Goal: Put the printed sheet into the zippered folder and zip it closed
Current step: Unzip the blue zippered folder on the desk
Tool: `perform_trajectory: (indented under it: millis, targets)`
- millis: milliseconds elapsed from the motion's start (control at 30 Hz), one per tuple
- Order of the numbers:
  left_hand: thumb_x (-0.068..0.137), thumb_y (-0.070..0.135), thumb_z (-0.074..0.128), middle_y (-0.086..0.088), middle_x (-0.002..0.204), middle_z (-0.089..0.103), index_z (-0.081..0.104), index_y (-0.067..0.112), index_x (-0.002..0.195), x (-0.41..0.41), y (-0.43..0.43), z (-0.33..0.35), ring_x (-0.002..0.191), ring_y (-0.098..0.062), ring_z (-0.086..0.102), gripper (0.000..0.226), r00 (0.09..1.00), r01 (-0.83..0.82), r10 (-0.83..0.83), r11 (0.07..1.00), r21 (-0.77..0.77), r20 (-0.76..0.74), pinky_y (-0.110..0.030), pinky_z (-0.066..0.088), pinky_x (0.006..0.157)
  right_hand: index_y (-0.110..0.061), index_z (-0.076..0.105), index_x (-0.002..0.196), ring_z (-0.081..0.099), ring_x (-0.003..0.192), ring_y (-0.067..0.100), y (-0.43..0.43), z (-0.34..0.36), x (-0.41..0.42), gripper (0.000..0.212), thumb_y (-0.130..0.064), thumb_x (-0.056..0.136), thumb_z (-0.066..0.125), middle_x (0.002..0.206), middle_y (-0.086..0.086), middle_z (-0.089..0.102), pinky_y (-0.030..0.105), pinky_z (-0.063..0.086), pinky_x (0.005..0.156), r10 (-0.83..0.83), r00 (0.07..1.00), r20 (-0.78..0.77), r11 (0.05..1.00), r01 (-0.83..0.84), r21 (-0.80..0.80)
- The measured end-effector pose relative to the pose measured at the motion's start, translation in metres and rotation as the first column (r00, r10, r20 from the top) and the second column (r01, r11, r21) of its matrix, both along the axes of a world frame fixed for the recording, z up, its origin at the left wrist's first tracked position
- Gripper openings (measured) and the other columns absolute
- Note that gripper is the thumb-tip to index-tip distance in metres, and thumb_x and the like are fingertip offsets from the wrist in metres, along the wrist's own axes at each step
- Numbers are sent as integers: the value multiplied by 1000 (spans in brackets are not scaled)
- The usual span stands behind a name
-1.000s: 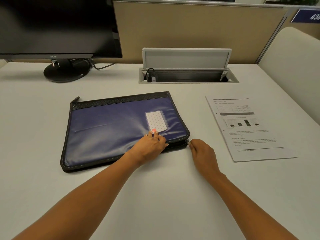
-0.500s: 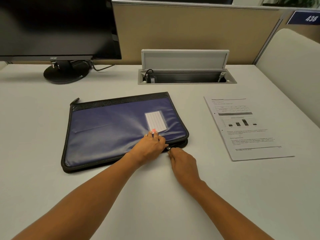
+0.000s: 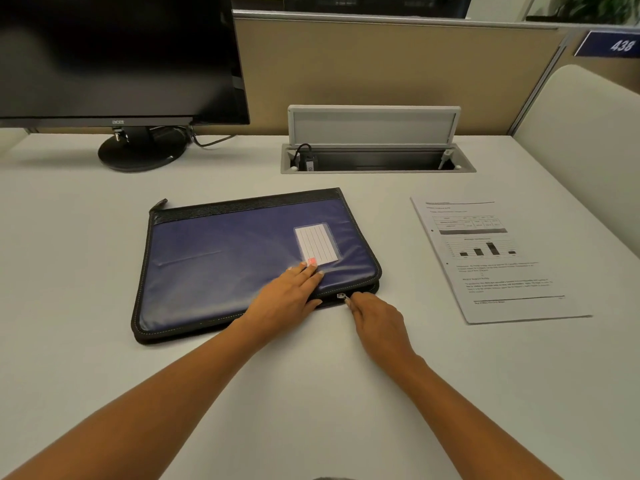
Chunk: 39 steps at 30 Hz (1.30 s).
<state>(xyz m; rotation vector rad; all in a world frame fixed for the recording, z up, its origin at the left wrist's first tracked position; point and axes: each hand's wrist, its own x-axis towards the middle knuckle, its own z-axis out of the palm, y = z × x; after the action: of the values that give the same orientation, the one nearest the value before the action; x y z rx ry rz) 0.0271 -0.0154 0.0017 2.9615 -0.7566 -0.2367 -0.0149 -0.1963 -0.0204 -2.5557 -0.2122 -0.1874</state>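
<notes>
Monitor (image 3: 117,57) with a dark screen stands at the far left of the desk (image 3: 311,393) on a round black base; nearer and to its right lies the zippered folder (image 3: 225,265), blue with black edging, flat on the desk and closed over its contents; a lined label card (image 3: 317,245) sits in a clear pocket toward its right side; the left hand (image 3: 287,299) rests flat on the cover near the near right corner, fingers straight and pressed together, tips at the card's lower edge; just beside it, on the folder's near edge, is the zipper pull (image 3: 342,296); the right hand (image 3: 377,320) pinches that pull between curled fingertips, knuckles low to the desk; behind, a cable hatch (image 3: 375,129) stands with its lid raised; farther right, the printed sheet (image 3: 491,258) lies face up on the bare desk, well apart from the folder and untouched; a blue sign (image 3: 620,46) reads 438 at the far right.
</notes>
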Motion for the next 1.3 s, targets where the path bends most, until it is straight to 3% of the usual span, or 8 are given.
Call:
perform_trajectory:
  millis: [167, 333, 433, 533, 667, 833, 1300]
  targets:
    - [94, 50, 29, -1, 156, 15, 13, 23, 146, -7, 33, 0, 143, -21, 12, 61, 998, -39, 35, 997, 67, 58, -41, 6, 116, -3, 58, 83, 47, 64, 12, -7, -1, 9, 24, -19, 95, 44, 78, 11, 62, 18, 34, 58, -22, 998, -61, 997, 27, 73]
    - [86, 64, 29, 0, 156, 13, 10, 26, 146, -4, 54, 6, 143, -28, 12, 73, 996, -86, 80, 985, 148, 49, -51, 9, 114, -5, 55, 73, 48, 63, 14, -24, 4, 31, 27, -18, 94, 44, 69, 4, 55, 17, 34, 54, -159, 983, -96, 967, 174, 184]
    - [85, 65, 30, -4, 156, 10, 8, 20, 147, -3, 48, 7, 142, -31, 10, 80, 993, -118, 121, 980, 158, -9, -51, 15, 113, -3, 62, 82, 51, 69, 16, -35, 10, 47, 24, -17, 94, 46, 75, 4, 58, 21, 34, 56, -238, 967, -91, 951, 250, 179]
    - [89, 60, 28, -11, 156, 9, 6, 13, 146, -2, 33, 6, 141, -36, 10, 77, 991, -120, 129, 974, 193, -35, -53, 17, 112, -2, 66, 96, 52, 74, 12, -36, 13, 54, 22, -17, 92, 51, 88, 11, 67, 21, 39, 68, -329, 943, -57, 921, 333, 202]
    - [92, 56, 26, -15, 155, 9, 6, 9, 146, -1, 22, 4, 141, -39, 9, 74, 988, -139, 149, 968, 209, -36, -56, 17, 111, -4, 67, 100, 54, 74, 12, -27, 13, 54, 21, -17, 90, 54, 93, 12, 70, 20, 41, 71, -414, 910, 33, 895, 400, 198]
    - [93, 54, 22, -16, 155, 9, 6, 8, 145, -1, 20, 0, 140, -40, 10, 72, 989, -141, 146, 964, 225, -6, -57, 17, 111, -4, 67, 104, 65, 87, 23, -20, 10, 50, 22, -16, 88, 56, 98, 14, 71, 22, 46, 81, -401, 916, -4, 884, 388, 263]
    - [94, 52, 22, -15, 155, 8, 5, 8, 146, -2, 18, -3, 141, -39, 8, 69, 987, -156, 157, 962, 226, 11, -57, 16, 111, -5, 67, 103, 65, 90, 21, 3, 6, 30, 21, -15, 88, 57, 99, 12, 71, 20, 44, 83, -154, 987, -34, 957, 158, 243]
